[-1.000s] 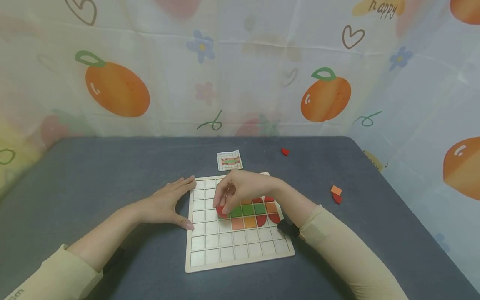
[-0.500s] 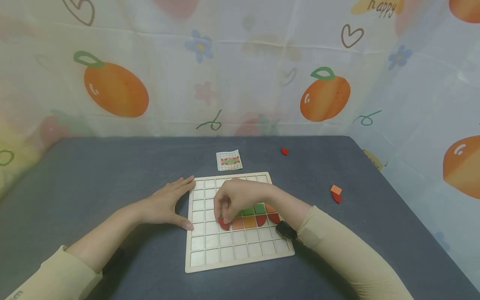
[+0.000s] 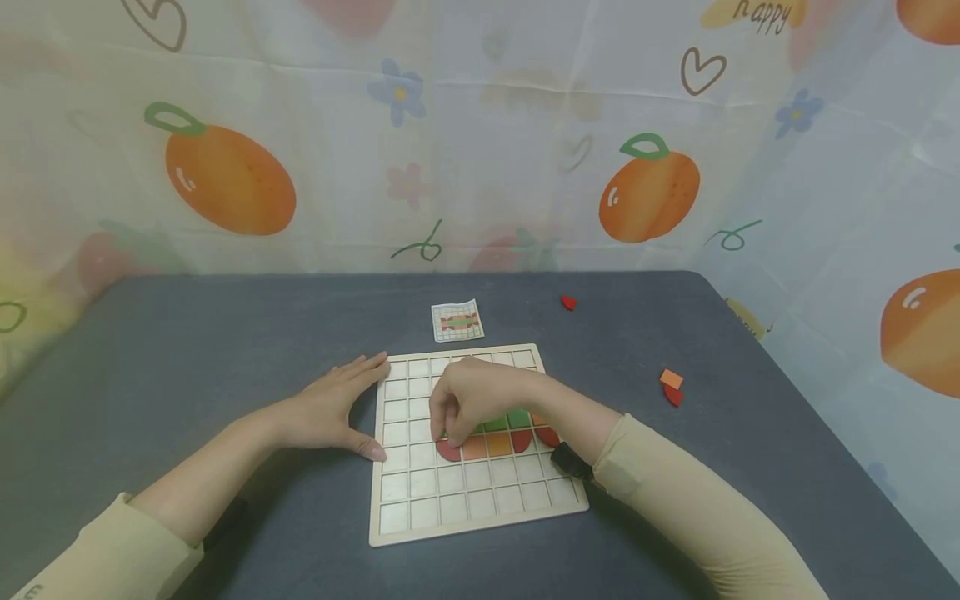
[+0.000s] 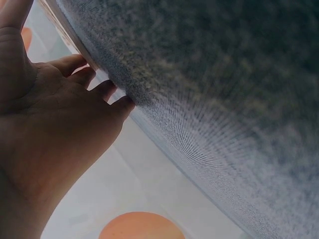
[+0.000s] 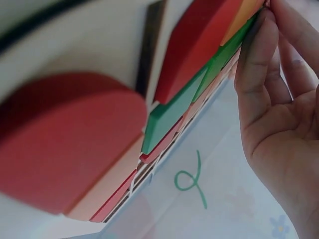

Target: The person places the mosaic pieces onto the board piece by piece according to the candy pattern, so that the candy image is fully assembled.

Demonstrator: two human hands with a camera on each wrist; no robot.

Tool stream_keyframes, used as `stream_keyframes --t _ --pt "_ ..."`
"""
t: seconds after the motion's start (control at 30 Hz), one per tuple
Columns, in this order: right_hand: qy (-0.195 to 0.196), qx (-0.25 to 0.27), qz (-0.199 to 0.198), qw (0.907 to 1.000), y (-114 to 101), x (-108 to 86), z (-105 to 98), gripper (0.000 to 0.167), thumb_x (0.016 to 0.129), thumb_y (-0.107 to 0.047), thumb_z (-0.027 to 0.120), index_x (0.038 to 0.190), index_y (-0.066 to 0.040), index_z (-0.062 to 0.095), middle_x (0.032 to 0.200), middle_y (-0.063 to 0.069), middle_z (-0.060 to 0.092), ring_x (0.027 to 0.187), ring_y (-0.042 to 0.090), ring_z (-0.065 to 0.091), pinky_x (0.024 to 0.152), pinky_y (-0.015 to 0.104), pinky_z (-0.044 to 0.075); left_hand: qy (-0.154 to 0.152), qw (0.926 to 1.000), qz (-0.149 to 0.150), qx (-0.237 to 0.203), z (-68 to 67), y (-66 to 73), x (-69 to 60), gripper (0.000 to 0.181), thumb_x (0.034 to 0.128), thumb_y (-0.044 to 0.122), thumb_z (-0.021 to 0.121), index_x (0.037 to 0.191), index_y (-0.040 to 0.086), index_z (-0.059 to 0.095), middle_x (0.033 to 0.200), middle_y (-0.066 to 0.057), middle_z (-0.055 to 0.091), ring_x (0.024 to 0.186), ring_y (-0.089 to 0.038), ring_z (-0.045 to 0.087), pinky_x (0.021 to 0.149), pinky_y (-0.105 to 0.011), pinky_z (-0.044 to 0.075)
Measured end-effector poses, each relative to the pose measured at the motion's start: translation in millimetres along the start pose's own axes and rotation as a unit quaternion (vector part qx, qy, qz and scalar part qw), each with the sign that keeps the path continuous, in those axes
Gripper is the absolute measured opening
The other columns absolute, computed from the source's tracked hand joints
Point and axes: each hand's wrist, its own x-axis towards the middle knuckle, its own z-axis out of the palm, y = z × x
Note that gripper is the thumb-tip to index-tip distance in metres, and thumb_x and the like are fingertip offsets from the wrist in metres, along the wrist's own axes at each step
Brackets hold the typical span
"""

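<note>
A pale wooden grid board (image 3: 423, 483) lies on the dark table. My left hand (image 3: 326, 410) rests at its left edge, fingers spread and thumb touching the rim. My right hand (image 3: 483, 396) is over the board, thumb and fingertips pinching at the upper edge of a red rounded piece (image 3: 448, 452) that lies in a cell. To its right in the same row are a light orange square (image 3: 475, 448), a yellow-orange square (image 3: 498, 445) and more red pieces. Green squares (image 3: 517, 419) show partly behind the hand; other cells are hidden. In the right wrist view, the fingertips (image 5: 261, 30) meet the row's far end.
A small pattern card (image 3: 457, 322) lies behind the board. One red piece (image 3: 568, 302) sits at the back right. Further right, an orange square (image 3: 671, 379) touches or overlaps another red piece (image 3: 673, 396). A printed cloth (image 3: 510, 125) hangs behind the table.
My right hand has moved slightly down and towards me, bringing the red piece from above the green row into a cell of the row nearer me. My left hand stays in place.
</note>
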Motion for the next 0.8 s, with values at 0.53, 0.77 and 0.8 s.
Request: stream_keyframes --t 0.53,0.77,0.8 --pt "0.045 -0.011 -0.011 0.9989 3.4 -10.4 -17.9 0.008 0.087 -0.012 0.071 0.092 -0.016 0.076 0.073 0.0 0.069 0.061 0.008 0.058 0.059 0.021 0.047 0.006 1.0 0.001 0.006 0.7 -0.1 0.9 0.12 0.0652 0.059 0.084 0.153 -0.001 0.029 0.164 -0.021 0.021 0.15 -0.05 0.017 0.118 -0.07 0.017" --pt "0.127 0.048 0.034 0.9901 28.3 -47.6 -55.8 0.021 0.094 -0.018 0.064 0.111 -0.009 0.072 0.091 0.018 0.073 0.083 0.037 0.068 0.079 0.045 0.058 0.001 0.9999 -0.011 0.008 1.7 -1.8 1.8 0.121 0.0646 0.06 0.084 0.155 0.002 0.028 0.165 -0.019 0.02 0.151 -0.049 0.016 0.119 -0.07 0.016" --pt "0.137 0.057 0.044 0.988 33.4 -53.9 -60.0 0.022 0.094 -0.018 0.064 0.113 -0.009 0.071 0.094 0.02 0.072 0.087 0.039 0.068 0.082 0.048 0.058 0.001 0.9999 -0.011 0.008 1.6 -1.9 1.7 0.121 0.0645 0.06 0.083 0.155 0.002 0.028 0.165 -0.019 0.02 0.151 -0.049 0.016 0.119 -0.07 0.015"
